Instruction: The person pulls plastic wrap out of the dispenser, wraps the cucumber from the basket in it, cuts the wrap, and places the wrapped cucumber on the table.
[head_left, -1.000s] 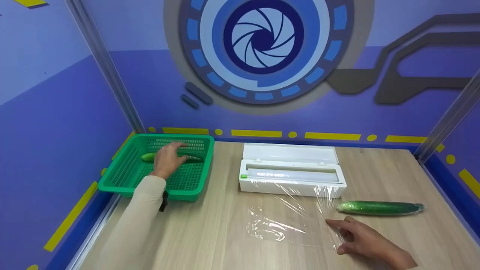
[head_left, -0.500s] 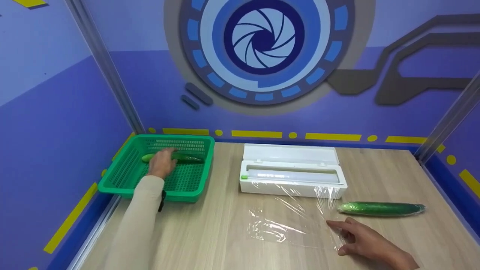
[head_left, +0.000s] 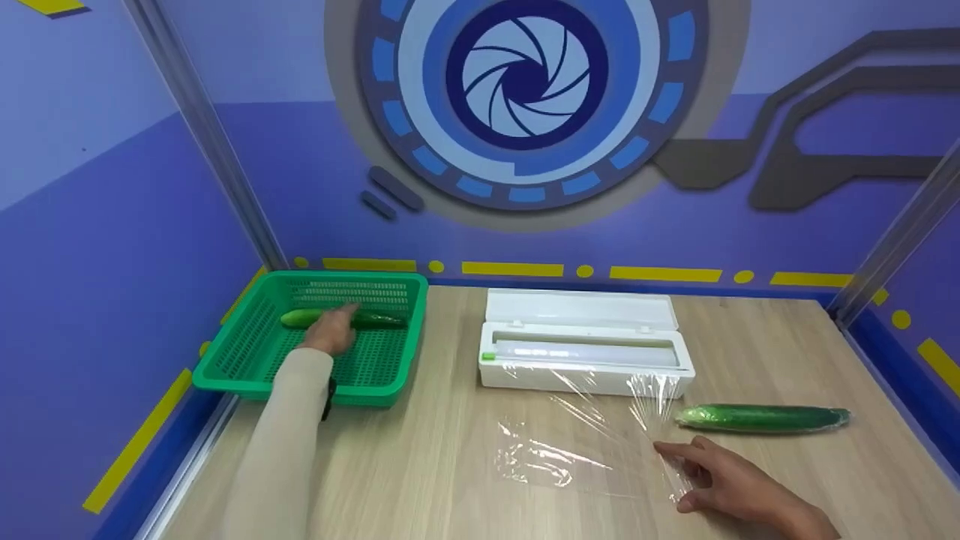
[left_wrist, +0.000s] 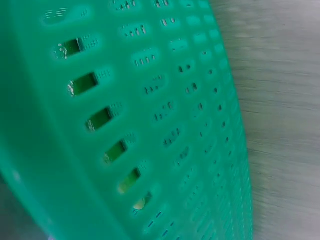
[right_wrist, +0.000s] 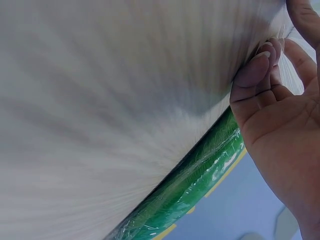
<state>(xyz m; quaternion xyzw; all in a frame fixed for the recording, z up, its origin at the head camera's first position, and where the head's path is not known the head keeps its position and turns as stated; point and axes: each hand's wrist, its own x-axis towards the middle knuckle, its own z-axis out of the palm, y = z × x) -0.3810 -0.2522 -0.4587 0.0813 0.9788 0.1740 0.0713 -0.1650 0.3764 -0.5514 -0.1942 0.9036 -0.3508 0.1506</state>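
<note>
In the head view my left hand point(head_left: 330, 331) reaches into a green basket point(head_left: 409, 367) and grips a cucumber point(head_left: 379, 320) at its middle; the undersides of the fingers are hidden. The left wrist view shows the basket wall point(left_wrist: 165, 115) from close by, with green showing through its slots. My right hand point(head_left: 731, 480) holds the edge of clear plastic wrap point(head_left: 555, 457), which gathers in creases at the fingers. The wrap runs out over the table from a white dispenser box point(head_left: 585, 381), whose lid stands open and whose roll point(head_left: 585, 351) shows inside.
A film-wrapped cucumber point(head_left: 765, 418) lies on the wooden table point(head_left: 420, 480), to the right of the box and beyond my right hand. Decorated blue walls point(head_left: 465, 232) close off the back and both sides.
My left hand has lowered into the basket onto the cucumber, and its fingers have come in around it. The right hand and the stretched wrap have stayed in place.
</note>
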